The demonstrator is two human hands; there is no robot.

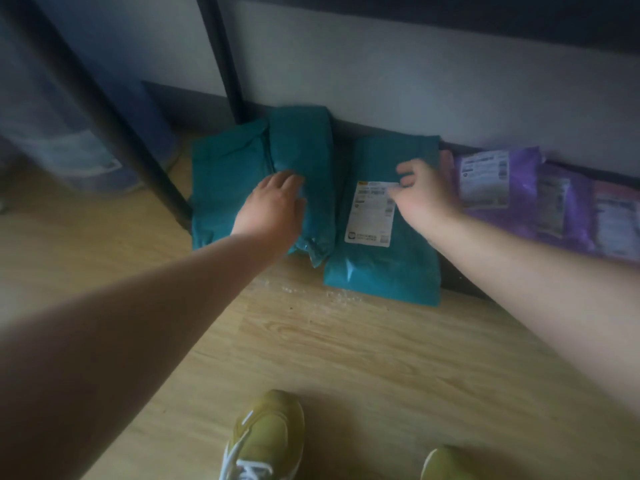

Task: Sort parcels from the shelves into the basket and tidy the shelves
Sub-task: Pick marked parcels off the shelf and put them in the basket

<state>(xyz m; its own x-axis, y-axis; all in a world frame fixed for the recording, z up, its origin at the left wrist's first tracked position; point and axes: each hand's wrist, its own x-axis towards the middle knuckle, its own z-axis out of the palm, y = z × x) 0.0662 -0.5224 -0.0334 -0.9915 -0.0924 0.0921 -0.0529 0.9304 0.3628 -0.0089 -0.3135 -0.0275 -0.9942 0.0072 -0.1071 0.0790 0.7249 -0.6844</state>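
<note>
Teal parcels [221,188] side by side on floor [346,341] beside purple parcels [561,202], apparently grouped by colour | left hand [273,202] flat on middle parcel [304,140], likely steadying it | right hand [426,192] on labelled parcel [381,271], fingers curled, grip unclear

three teal parcels [381,216] and purple parcels [561,199] lie flat along the wall.

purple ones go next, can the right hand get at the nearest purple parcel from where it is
Probably yes. The right hand is on the labelled teal parcel, just beside the nearest purple parcel, which lies label up with nothing on it or between them.
</note>
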